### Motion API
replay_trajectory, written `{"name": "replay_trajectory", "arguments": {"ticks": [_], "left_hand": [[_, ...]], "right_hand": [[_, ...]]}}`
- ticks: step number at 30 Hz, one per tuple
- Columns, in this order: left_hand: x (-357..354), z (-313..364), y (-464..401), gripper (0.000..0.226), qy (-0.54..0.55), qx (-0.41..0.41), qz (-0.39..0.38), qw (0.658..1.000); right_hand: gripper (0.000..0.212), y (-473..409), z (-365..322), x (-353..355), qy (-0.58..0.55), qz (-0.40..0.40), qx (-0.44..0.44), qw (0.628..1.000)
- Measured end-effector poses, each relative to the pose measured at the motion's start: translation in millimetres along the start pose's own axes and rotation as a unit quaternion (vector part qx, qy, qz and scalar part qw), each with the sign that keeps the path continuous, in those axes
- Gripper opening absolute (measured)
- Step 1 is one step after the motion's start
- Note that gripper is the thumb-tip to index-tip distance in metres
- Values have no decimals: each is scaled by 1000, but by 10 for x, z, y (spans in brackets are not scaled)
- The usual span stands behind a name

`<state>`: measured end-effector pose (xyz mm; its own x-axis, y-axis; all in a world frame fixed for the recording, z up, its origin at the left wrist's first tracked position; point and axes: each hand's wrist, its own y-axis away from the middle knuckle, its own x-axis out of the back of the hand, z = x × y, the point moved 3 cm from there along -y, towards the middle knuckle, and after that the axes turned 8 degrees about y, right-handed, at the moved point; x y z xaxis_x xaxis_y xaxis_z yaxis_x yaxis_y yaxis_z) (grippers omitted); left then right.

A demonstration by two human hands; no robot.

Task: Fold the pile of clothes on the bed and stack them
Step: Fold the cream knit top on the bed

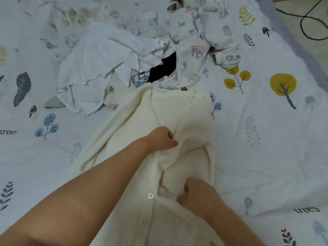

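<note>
A cream knitted cardigan (177, 110) with a round button lies lengthwise on the bed in front of me. My left hand (162, 138) grips a bunched fold of it near its middle. My right hand (198, 194) pinches the knit lower down, close to the button, fingers curled into the fabric. Behind the cardigan lies the pile of clothes: a white dotted garment (99, 63), a dark navy piece (164, 68) and cartoon-print pyjamas (193, 41).
The bed sheet (266, 139) is white with printed leaves and trees. Bare sheet lies left and right of the cardigan. At the top right the bed's edge meets the floor, where a black cable (305, 23) loops.
</note>
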<state>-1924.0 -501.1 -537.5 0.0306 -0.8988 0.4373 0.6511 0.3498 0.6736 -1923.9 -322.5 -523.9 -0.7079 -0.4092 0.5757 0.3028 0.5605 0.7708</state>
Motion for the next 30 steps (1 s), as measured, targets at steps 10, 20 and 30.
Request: {"name": "replay_trajectory", "arguments": {"ticks": [10, 20, 30], "left_hand": [[231, -49, -27, 16, 206, -40, 244, 947], [134, -482, 407, 4, 252, 148, -76, 953], [-64, -924, 639, 7, 455, 63, -48, 887]], "right_hand": [[37, 155, -50, -238, -178, -79, 33, 980], [26, 326, -434, -683, -199, -54, 49, 977], [32, -472, -525, 48, -620, 164, -71, 764]]}}
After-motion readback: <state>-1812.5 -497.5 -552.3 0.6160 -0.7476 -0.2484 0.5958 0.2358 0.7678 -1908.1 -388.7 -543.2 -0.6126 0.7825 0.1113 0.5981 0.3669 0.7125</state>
